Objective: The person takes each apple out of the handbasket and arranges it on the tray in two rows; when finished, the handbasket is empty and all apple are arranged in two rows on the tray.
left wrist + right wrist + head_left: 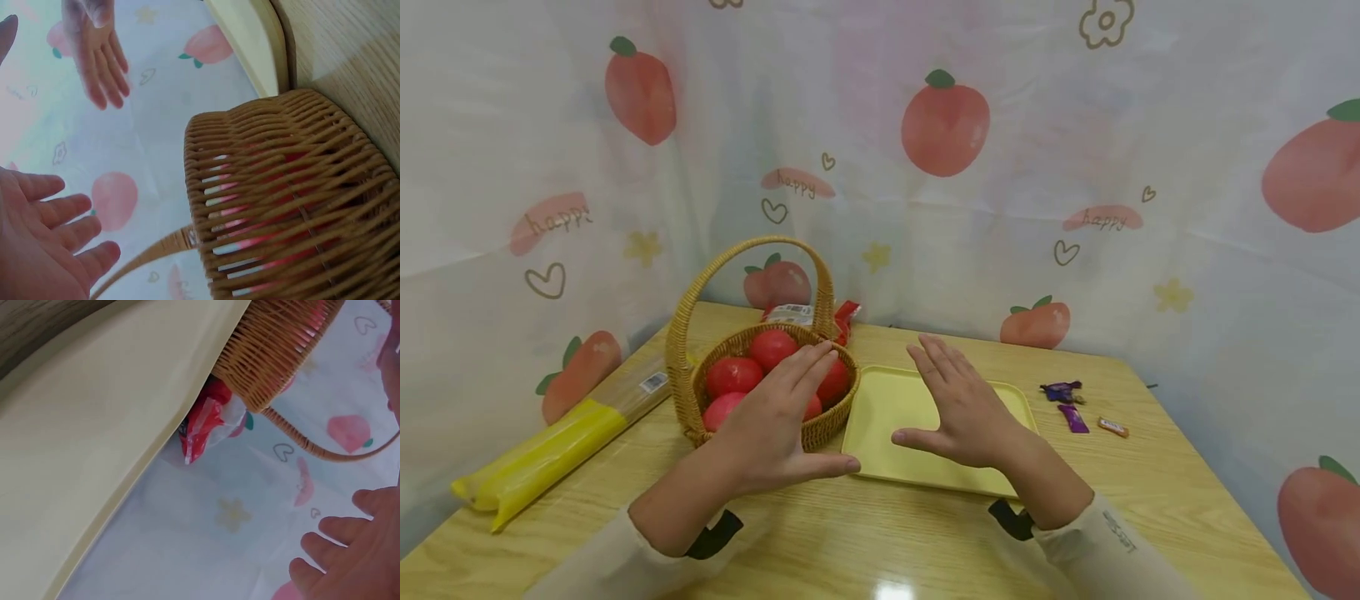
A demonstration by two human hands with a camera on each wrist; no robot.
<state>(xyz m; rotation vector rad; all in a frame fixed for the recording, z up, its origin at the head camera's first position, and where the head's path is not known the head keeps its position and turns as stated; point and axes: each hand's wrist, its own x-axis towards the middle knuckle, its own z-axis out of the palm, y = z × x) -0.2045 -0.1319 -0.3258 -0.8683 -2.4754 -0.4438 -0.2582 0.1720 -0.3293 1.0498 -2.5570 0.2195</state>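
My left hand point(771, 429) is held up in front of a wicker basket point(829, 429), its fingers straight and its thumb pointing right. Round red fruits point(734, 377) fill the basket, partly hidden behind that hand. Over the yellow tray point(887, 408) hovers my right hand point(966, 408), fingers extended, thumb pointing left. Both palms face each other with a gap between them, and neither hand holds anything. In the left wrist view, the left hand point(44, 231) appears beside the basket's woven side point(281, 187). The right wrist view has the right hand point(356, 550) beyond the tray's edge point(125, 487).
Small wrapped candies point(1073, 418) lie right of the tray, one in an orange wrapper point(1112, 427). A long yellow and clear package point(572, 446) lies at the left. Behind the basket is a red and white packet point(846, 317). A printed curtain point(865, 250) encloses the table.
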